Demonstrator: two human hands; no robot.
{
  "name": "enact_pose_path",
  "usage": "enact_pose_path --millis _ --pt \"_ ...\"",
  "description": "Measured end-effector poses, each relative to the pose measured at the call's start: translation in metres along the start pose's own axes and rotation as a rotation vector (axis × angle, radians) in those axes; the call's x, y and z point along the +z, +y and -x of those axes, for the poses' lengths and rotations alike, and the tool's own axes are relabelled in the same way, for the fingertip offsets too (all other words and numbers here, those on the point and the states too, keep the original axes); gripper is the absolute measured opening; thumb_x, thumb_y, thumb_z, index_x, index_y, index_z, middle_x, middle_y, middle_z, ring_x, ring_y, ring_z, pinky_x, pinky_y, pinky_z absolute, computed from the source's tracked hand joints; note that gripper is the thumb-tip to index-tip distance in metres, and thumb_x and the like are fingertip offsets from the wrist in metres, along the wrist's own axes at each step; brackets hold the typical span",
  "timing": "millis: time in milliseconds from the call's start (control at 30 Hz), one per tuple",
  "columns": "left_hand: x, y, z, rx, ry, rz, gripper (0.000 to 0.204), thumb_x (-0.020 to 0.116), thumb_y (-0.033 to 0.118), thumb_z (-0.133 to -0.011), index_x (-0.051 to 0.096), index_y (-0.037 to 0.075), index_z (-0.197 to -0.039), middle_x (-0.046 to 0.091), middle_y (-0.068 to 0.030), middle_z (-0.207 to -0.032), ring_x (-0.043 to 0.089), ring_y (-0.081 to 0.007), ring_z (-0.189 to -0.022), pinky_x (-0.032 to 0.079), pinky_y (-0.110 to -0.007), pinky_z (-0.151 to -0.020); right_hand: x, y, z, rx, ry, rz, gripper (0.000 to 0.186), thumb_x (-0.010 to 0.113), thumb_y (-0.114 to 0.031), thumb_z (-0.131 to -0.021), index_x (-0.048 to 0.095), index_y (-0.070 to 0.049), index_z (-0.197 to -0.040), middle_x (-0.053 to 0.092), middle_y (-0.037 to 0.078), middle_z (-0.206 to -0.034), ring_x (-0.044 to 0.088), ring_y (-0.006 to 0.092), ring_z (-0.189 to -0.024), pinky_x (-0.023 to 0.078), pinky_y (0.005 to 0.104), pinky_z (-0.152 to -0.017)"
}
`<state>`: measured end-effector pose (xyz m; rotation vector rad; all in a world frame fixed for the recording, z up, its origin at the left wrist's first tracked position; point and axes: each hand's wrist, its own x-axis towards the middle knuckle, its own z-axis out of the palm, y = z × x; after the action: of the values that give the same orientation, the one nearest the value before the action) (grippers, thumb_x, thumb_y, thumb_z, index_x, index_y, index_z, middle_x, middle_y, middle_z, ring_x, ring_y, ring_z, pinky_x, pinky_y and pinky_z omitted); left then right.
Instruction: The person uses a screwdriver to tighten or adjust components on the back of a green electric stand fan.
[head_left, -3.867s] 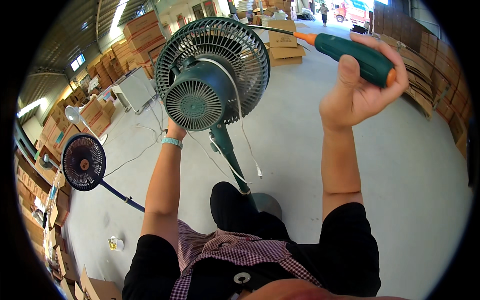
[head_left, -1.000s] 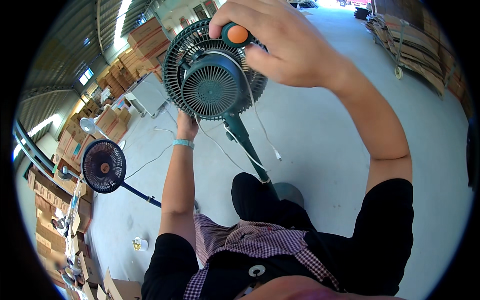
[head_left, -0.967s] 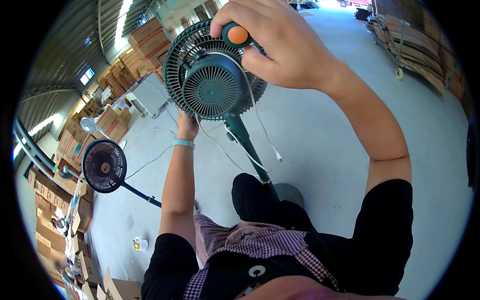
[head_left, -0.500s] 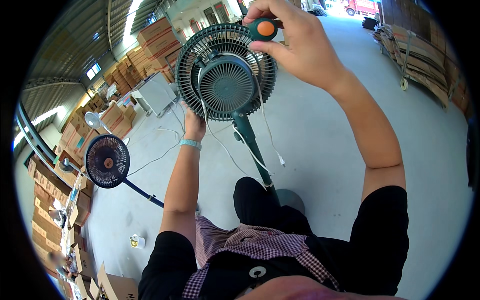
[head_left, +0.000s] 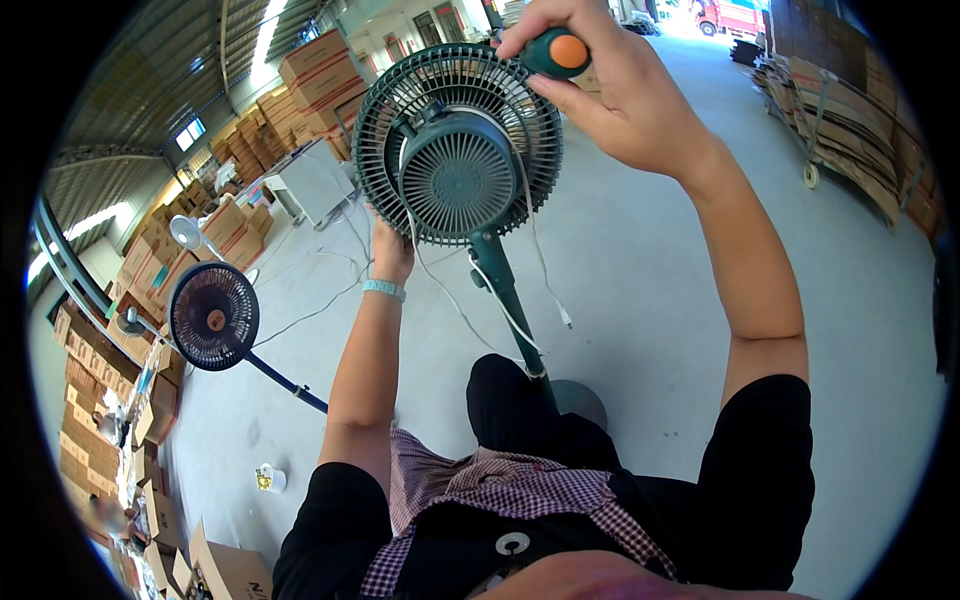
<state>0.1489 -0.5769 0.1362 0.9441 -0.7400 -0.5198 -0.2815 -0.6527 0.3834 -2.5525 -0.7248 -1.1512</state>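
Note:
A dark green pedestal fan (head_left: pixel 457 180) stands before me on a green pole (head_left: pixel 507 300) and round base (head_left: pixel 585 405), its back toward me and white cords hanging from it. At the cage's lower left edge, my left hand (head_left: pixel 390 248) grips the fan, fingertips partly hidden behind it. By the upper right rim, my right hand (head_left: pixel 628 105) holds a green screwdriver (head_left: pixel 556 52) with an orange end cap, fingers wrapped round the handle. The screwdriver's shaft is mostly hidden behind the handle, so I cannot tell what its tip touches.
A dark blue fan (head_left: pixel 213 315) stands at left, with white fans (head_left: pixel 186 233) behind it. Cartons (head_left: pixel 320 70) are stacked left and back; a metal cabinet (head_left: pixel 315 180) sits among cords. A trolley (head_left: pixel 825 140) of flattened cardboard is at right, a white bucket (head_left: pixel 271 478) low left, near co-workers (head_left: pixel 110 515).
Since the earliest frame, my right hand has swung the screwdriver up and inward to the fan's top. Over the last second, that hand shifts slightly rightward; my left hand stays on the fan.

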Motion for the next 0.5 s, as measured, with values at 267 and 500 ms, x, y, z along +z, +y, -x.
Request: enact_pose_path --millis 267,500 --pt "0.010 0.004 0.002 -0.007 -0.014 0.023 0.035 0.054 0.034 -0.097 0.055 0.009 -0.122 0.064 -0.0017 -0.113 0.063 -0.0147 -0.099 0.052 -0.030 -0.083 0.017 0.020 0.015 -0.095 0.662 -0.200 0.042 0.046 0.009 -0.067 0.036 -0.004 -0.106 0.054 0.013 -0.098 0.056 0.0201 -0.098 0.045 0.0389 -0.097" --pt "0.024 0.014 0.013 -0.011 0.022 0.036 0.021 0.056 0.025 -0.095 0.059 0.011 -0.110 0.066 -0.0006 -0.093 0.063 -0.0115 -0.070 0.051 -0.024 -0.055 0.017 0.035 0.026 -0.212 0.708 -0.020 0.044 0.047 0.007 -0.068 0.034 -0.004 -0.108 0.053 0.014 -0.100 0.055 0.0212 -0.097 0.045 0.0396 -0.096"
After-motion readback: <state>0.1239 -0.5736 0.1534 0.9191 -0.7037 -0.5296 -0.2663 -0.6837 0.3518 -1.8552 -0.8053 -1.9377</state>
